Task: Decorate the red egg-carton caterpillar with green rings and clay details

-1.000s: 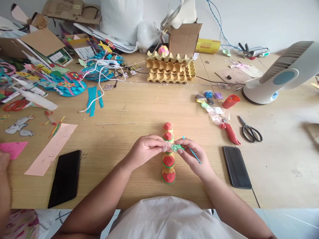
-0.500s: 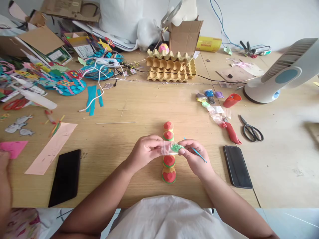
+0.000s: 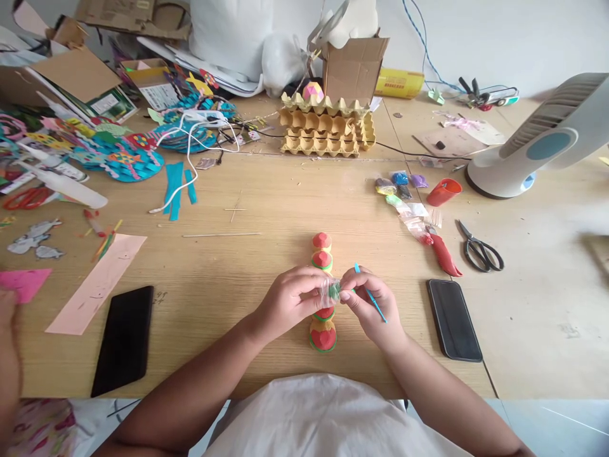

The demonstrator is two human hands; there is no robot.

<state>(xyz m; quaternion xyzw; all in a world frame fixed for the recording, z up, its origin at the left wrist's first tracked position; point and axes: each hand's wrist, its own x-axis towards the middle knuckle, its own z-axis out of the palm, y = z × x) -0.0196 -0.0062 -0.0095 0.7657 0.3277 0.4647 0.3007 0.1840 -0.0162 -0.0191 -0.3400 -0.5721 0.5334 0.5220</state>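
Plastic bag (image 3: pixel 326 296), clear, crinkled, green lump (image 3: pixel 334 291) inside: between both hands, above the row of bumps (image 3: pixel 323 339). Left hand (image 3: pixel 294 296): grip closed on the bag, thumb and fingers pinching the film. Right hand (image 3: pixel 374 299): fingers curled, grip pinched on the bag's green end, thin blue stick (image 3: pixel 377 307) slanted across the hand. Forearms angle inward. Bumps: rounded, red caps, green rims, yellowish base. Counter (image 3: pixel 266 203): pale wood, fine grain.
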